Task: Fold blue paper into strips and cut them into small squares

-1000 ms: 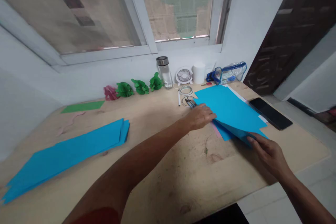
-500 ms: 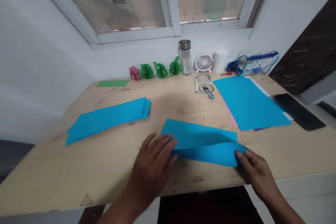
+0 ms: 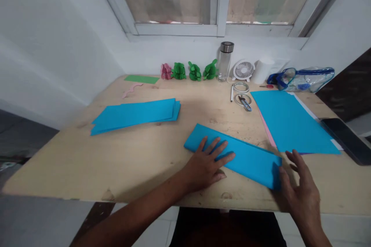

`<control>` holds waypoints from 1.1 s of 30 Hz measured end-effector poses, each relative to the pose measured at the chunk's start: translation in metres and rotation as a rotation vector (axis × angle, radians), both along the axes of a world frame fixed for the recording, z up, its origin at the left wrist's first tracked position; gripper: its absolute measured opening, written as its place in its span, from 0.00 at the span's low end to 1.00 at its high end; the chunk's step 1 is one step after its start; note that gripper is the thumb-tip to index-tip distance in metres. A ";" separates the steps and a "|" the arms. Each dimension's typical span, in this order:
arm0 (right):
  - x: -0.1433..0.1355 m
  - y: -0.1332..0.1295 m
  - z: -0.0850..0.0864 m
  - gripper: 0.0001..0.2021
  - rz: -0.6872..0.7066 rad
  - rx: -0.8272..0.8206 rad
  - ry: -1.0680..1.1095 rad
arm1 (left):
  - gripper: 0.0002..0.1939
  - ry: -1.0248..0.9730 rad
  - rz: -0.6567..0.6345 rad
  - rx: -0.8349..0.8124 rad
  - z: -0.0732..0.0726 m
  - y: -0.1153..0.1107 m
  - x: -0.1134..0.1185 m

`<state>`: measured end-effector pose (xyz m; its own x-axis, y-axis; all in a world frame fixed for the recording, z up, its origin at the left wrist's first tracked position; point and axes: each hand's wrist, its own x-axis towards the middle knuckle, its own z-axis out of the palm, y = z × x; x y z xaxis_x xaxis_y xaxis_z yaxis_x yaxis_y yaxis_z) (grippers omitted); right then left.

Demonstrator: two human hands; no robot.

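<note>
A folded blue sheet (image 3: 252, 160) lies slantwise near the table's front edge, doubled into a long strip. My left hand (image 3: 207, 164) rests on its left part with the fingers spread flat. At the strip's right end is my right hand (image 3: 300, 181), fingers apart, the thumb by the paper's edge. To the left lie several overlapping folded blue strips (image 3: 136, 114). A flat stack topped by a blue sheet (image 3: 292, 123) sits at the right, with pink and white edges showing beneath.
Along the wall stand green paper shapes (image 3: 194, 71), a pink one (image 3: 166, 71), a glass bottle (image 3: 224, 63), a small fan (image 3: 244, 70) and a clear pouch (image 3: 310, 79). Tape rings (image 3: 240, 87), snips (image 3: 245, 103) and a pen (image 3: 232, 93) lie mid-right; a phone (image 3: 348, 141) is far right.
The near flap of the blue sheet has been folded over onto the rest. My left hand now lies spread on it, and my right hand has let go of the corner. The view has shifted left.
</note>
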<state>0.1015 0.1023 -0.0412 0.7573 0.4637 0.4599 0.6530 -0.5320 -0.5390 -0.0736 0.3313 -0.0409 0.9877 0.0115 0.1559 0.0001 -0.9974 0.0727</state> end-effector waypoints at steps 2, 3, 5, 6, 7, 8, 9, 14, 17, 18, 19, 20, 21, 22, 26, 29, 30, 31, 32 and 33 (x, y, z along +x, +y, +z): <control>-0.002 0.005 -0.001 0.25 0.141 -0.076 -0.259 | 0.31 0.017 0.007 -0.027 -0.002 0.001 0.002; -0.004 0.009 -0.001 0.24 0.225 -0.124 -0.353 | 0.32 0.024 0.014 -0.039 -0.002 0.001 0.003; -0.008 0.019 0.000 0.21 0.373 -0.223 -0.455 | 0.33 0.038 0.027 -0.059 -0.004 0.002 0.005; -0.011 0.025 0.000 0.21 0.426 -0.270 -0.475 | 0.33 0.044 0.032 -0.067 -0.004 0.002 0.006; -0.013 0.030 0.001 0.20 0.467 -0.314 -0.487 | 0.33 0.047 0.036 -0.073 -0.005 0.002 0.006; -0.015 0.034 0.000 0.20 0.499 -0.354 -0.494 | 0.33 0.049 0.036 -0.079 -0.005 0.002 0.007; -0.016 0.037 0.000 0.20 0.523 -0.387 -0.498 | 0.33 0.050 0.036 -0.084 -0.006 0.002 0.007; -0.015 0.040 -0.004 0.21 0.556 -0.453 -0.514 | 0.33 0.054 0.032 -0.094 -0.006 0.003 0.009; -0.012 0.039 -0.005 0.22 0.562 -0.453 -0.518 | 0.32 0.056 0.033 -0.097 -0.004 0.004 0.009; -0.011 0.039 -0.004 0.22 0.565 -0.454 -0.517 | 0.32 0.055 0.034 -0.099 -0.003 0.004 0.009; -0.010 0.039 -0.004 0.22 0.566 -0.457 -0.515 | 0.32 0.056 0.034 -0.101 -0.003 0.004 0.009; -0.010 0.040 -0.004 0.22 0.566 -0.459 -0.511 | 0.32 0.058 0.034 -0.104 -0.002 0.004 0.009; -0.010 0.040 -0.003 0.22 0.566 -0.461 -0.505 | 0.32 0.059 0.034 -0.105 -0.002 0.004 0.009; -0.011 0.040 -0.003 0.22 0.564 -0.461 -0.500 | 0.32 0.061 0.034 -0.106 -0.002 0.004 0.009; -0.011 0.040 -0.002 0.23 0.566 -0.465 -0.493 | 0.32 0.069 0.040 -0.101 -0.002 0.004 0.010; -0.009 0.040 -0.003 0.23 0.562 -0.479 -0.506 | 0.32 0.077 0.040 -0.094 0.000 0.004 0.010; -0.009 0.041 -0.003 0.23 0.561 -0.480 -0.513 | 0.32 0.079 0.039 -0.092 0.000 0.004 0.010; -0.009 0.041 -0.004 0.23 0.561 -0.481 -0.520 | 0.32 0.081 0.038 -0.091 0.001 0.005 0.011; -0.009 0.041 -0.004 0.23 0.563 -0.481 -0.525 | 0.32 0.083 0.036 -0.091 0.001 0.005 0.011; -0.009 0.041 -0.004 0.23 0.565 -0.480 -0.530 | 0.32 0.084 0.034 -0.090 0.001 0.005 0.011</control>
